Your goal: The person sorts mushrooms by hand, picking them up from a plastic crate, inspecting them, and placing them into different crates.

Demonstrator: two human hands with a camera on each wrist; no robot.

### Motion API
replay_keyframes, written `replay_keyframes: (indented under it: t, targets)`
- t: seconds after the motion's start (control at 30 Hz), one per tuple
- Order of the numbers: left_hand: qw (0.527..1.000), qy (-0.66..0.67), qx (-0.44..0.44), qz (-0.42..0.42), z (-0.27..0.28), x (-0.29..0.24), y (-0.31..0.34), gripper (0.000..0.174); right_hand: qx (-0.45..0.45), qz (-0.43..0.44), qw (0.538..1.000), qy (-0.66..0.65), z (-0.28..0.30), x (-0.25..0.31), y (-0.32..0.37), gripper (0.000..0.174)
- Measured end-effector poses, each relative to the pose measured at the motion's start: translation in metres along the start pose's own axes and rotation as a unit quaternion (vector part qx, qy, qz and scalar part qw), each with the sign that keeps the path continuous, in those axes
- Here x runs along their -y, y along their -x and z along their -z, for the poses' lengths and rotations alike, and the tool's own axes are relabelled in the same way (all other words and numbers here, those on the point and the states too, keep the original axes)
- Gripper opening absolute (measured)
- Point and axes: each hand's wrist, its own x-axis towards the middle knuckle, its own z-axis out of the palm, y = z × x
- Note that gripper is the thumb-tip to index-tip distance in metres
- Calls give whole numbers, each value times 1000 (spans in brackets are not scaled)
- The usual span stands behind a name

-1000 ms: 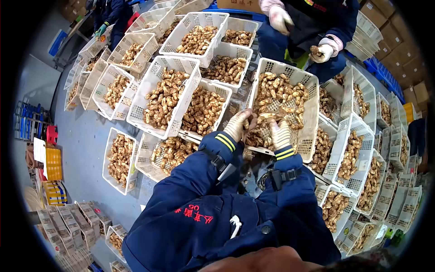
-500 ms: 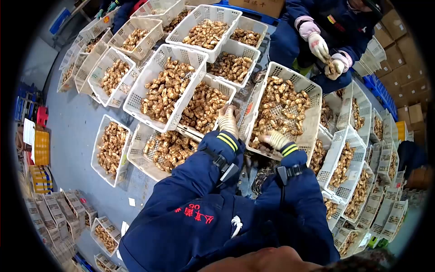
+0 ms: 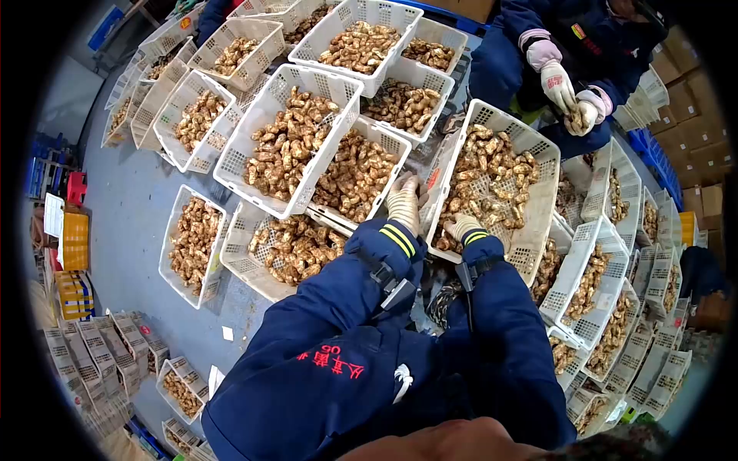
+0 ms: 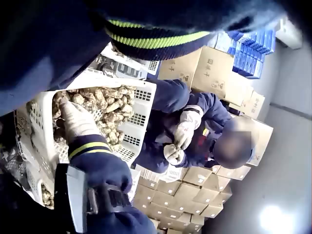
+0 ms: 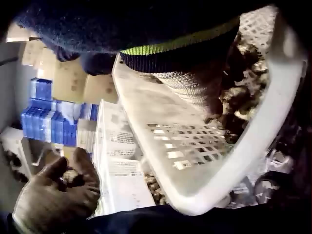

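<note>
My left hand (image 3: pixel 405 203), in a ribbed pale glove with darker fingers, is between two white crates. In the right wrist view its thumb and fingers curl round a small mushroom (image 5: pixel 73 176). My right hand (image 3: pixel 461 226) reaches over the near end of the right crate (image 3: pixel 538 201), which holds knobbly brown-and-white mushrooms (image 3: pixel 488 165). In the left wrist view the right hand (image 4: pixel 80 119) points down at the mushrooms near the crate's wall. Its fingertips are partly hidden, and I cannot tell whether they pinch one. More mushrooms (image 3: pixel 355 175) fill the lower crate by my left hand.
A tall crate (image 3: pixel 231 173) of mushrooms overlaps the lower one on the left. Other filled crates (image 3: pixel 588 276) are stacked on the right. Across from me a gloved person (image 3: pixel 565 88) handles a mushroom. Cardboard boxes (image 3: pixel 696 146) stand behind, and blue floor (image 3: pixel 127 230) shows at left.
My hands were close together over the right crate's near end, then parted, the left going over the lower left crate. Now the left is back between the crates and the right is lower at the corner.
</note>
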Motion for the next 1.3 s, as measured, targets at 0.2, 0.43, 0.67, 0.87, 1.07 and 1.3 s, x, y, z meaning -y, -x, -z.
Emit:
replay_keyframes:
  t: [0.2, 0.43, 0.67, 0.87, 1.07, 1.3]
  targets:
    - [988, -77, 74, 111, -2, 11, -1, 34, 10, 18, 999, 34, -11, -20, -8, 57]
    - [961, -141, 177, 158, 4, 23, -9, 34, -117, 139, 945, -271, 42, -47, 58, 52]
    - [947, -116, 228, 195, -8, 10, 11, 42, -5, 194, 640, -743, 28, -48, 91, 59]
    - [911, -79, 321, 246, -6, 15, 5, 47, 55, 190, 631, -750, 40, -33, 111, 48]
    - [918, -117, 312, 213, -9, 17, 8, 54, 51, 226, 664, -711, 42, -30, 116, 63]
    - [938, -149, 232, 212, -12, 11, 10, 55, -225, 252, 829, -445, 28, -4, 109, 67]
